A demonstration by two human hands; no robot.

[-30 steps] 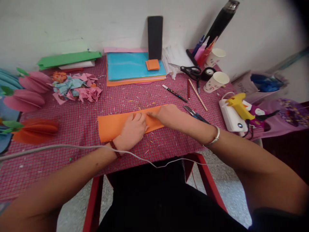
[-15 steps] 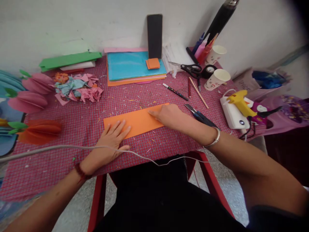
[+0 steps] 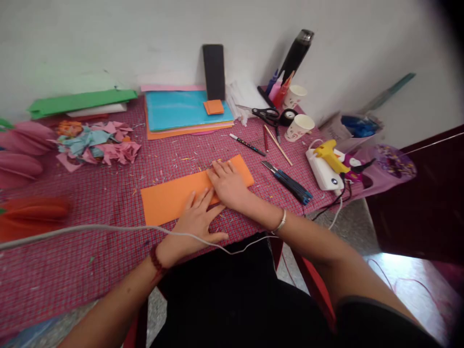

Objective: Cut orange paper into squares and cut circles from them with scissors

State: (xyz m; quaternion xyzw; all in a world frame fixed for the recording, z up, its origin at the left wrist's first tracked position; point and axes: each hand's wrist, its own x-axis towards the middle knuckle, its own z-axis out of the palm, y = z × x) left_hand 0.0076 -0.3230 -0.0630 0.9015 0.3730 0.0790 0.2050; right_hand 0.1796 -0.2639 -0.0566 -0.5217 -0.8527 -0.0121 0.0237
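A long orange paper strip (image 3: 170, 199) lies flat on the red checked tablecloth (image 3: 108, 193). My left hand (image 3: 197, 220) rests palm down on the strip's near edge, fingers spread. My right hand (image 3: 226, 182) lies flat on the strip's right half, fingers stretched toward the far edge. Neither hand holds anything. A grey cable (image 3: 90, 228) runs across the table and over my left wrist.
A stack of coloured paper (image 3: 181, 111) with a small orange pad (image 3: 213, 107) lies at the back, by a black phone (image 3: 213, 71). Paper scraps (image 3: 97, 142) lie left. Scissors (image 3: 268, 115), pens, cups (image 3: 299, 127), a cutter (image 3: 288, 176) and a yellow glue gun (image 3: 329, 154) lie right.
My left hand slid right along the strip to meet my right hand, which drew back to the middle and flattened. The camera view shifted right and down.
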